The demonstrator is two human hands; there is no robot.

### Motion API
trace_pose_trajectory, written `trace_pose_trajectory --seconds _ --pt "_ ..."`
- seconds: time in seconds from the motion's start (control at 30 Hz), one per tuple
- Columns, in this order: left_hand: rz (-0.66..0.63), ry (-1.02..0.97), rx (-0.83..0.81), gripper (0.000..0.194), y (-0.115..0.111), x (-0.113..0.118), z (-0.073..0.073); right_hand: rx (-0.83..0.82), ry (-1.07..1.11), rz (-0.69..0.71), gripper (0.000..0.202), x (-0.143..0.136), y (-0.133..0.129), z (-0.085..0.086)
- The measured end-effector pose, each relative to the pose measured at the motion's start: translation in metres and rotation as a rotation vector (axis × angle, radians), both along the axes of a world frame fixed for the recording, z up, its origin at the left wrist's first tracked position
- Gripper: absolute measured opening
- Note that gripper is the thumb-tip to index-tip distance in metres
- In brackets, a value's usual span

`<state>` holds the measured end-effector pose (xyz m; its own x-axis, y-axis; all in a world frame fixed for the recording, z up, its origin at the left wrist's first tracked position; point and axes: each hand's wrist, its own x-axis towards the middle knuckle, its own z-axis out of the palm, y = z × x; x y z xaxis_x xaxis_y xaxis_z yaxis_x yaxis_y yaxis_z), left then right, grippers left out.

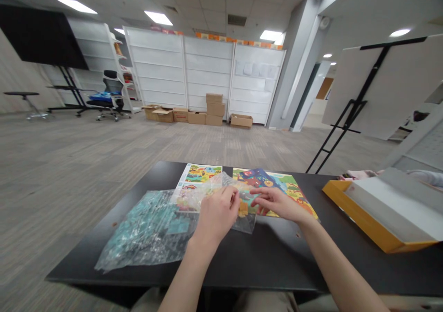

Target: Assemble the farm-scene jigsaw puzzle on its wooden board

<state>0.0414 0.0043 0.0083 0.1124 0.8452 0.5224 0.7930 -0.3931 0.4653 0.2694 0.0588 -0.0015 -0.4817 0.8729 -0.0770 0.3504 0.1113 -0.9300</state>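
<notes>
My left hand (218,210) is closed, its fingers curled on a thin clear plastic bag (223,181) in the middle of the table. An orange piece (243,209) shows by the bag, between my hands. My right hand (275,203) is just to the right, fingers apart and slightly bent, with nothing seen in them. Left of my left hand lies a large clear bag (138,229) full of light-blue pieces. Behind my hands are a printed picture sheet (202,173) and colourful animal pictures (294,187), with a dark-blue picture card (258,176) on top.
An open yellow-edged box (374,219) with a white inside stands on the right of the black table (277,261). Beyond it is a whiteboard on a black stand (377,72). Cardboard boxes (214,109) line the far shelves.
</notes>
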Motion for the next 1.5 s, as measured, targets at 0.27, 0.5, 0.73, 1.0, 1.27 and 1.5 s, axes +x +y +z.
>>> trace_pose_trajectory --seconds 0.27,0.5,0.73,1.0,1.27,1.5 --pt "0.019 -0.012 -0.012 0.015 0.0 -0.002 0.002 0.53 -0.892 -0.345 0.034 0.047 0.028 -0.016" --pt "0.019 -0.009 -0.008 0.016 -0.001 -0.002 0.003 0.488 -1.085 -0.281 0.029 0.04 0.032 -0.028" --pt "0.017 -0.019 -0.029 0.015 -0.003 -0.006 0.004 0.505 -1.152 -0.302 0.03 0.037 0.03 -0.028" --pt "0.019 -0.013 -0.032 0.014 -0.003 -0.008 0.005 0.499 -1.127 -0.259 0.036 0.046 0.031 -0.023" --pt "0.004 -0.023 -0.041 0.016 -0.003 -0.006 0.005 0.504 -1.247 -0.271 0.029 0.032 0.023 -0.012" --pt "-0.007 -0.017 -0.036 0.015 -0.002 -0.007 0.003 0.476 -1.254 -0.304 0.033 0.029 0.022 -0.005"
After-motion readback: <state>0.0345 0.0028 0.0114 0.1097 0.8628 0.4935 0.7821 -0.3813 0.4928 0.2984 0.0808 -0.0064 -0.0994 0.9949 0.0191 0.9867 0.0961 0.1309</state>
